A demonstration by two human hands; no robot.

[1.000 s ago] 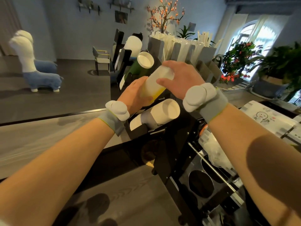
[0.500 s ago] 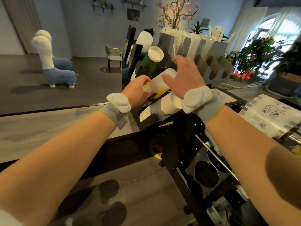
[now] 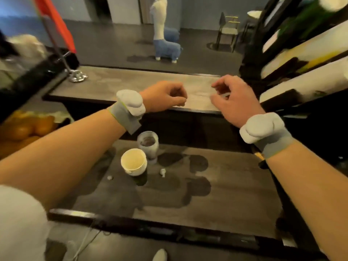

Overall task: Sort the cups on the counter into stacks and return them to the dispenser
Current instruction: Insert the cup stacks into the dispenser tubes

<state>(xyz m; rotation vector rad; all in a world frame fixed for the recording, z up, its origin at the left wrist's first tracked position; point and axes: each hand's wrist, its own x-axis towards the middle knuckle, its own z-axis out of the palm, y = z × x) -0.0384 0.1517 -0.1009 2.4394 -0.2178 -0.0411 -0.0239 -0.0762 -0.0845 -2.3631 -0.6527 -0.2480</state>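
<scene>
Two cups stand on the lower counter [image 3: 226,194]: a paper cup [image 3: 133,162] with a white rim and dark green side, and a frosted clear plastic cup [image 3: 148,145] just behind it. My left hand [image 3: 165,96] hovers above them with fingers curled in, holding nothing. My right hand [image 3: 234,98] hangs beside it, fingers loosely bent and apart, empty. The black cup dispenser [image 3: 252,59] rises at the right, with blurred stacks of white cups [image 3: 308,80] lying in its slots.
A raised bar top [image 3: 116,81] runs behind my hands, with a metal flag stand [image 3: 76,77] on its left end. Oranges [image 3: 24,127] sit at the left. Two small white bits [image 3: 162,172] lie on the counter. A blue and white animal figure [image 3: 165,42] stands on the floor beyond.
Both hands let go of the cup stack at the dispenser and pulled back empty. My view swung left and down, so the dispenser now sits at the right edge and the counter cups show.
</scene>
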